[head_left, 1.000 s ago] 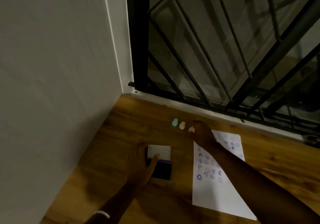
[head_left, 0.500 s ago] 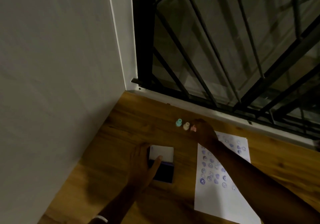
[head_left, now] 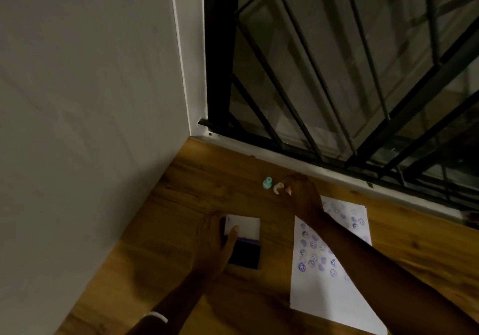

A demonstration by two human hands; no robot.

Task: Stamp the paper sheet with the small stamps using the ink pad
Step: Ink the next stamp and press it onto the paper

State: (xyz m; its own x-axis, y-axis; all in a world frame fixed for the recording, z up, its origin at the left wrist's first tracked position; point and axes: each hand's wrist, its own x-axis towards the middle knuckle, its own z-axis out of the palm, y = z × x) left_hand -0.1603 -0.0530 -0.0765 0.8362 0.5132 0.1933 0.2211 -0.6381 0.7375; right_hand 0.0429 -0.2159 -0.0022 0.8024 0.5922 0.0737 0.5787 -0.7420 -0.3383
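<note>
Paper sheet (head_left: 334, 283) bore purple marks, no legible writing; right hand (head_left: 302, 192) pinched cream stamp (head_left: 277, 188); left hand (head_left: 213, 241) flat, steadying ink pad (head_left: 245, 253).

A wood-grain surface (head_left: 197, 194), brown with darker streaks and knots, fills the lower part of the head view. To the left it meets a plain, pale wall (head_left: 85, 101) that shows no markings. A white corner trim (head_left: 186, 75) runs upright where the wall ends. Beyond the far edge of the surface lies a white sill (head_left: 285, 157), and above it stands a black metal window grille (head_left: 324, 75) with upright and slanted bars. Dark glass (head_left: 285, 49) behind the bars shows only dim reflections; lighting overall is low.
</note>
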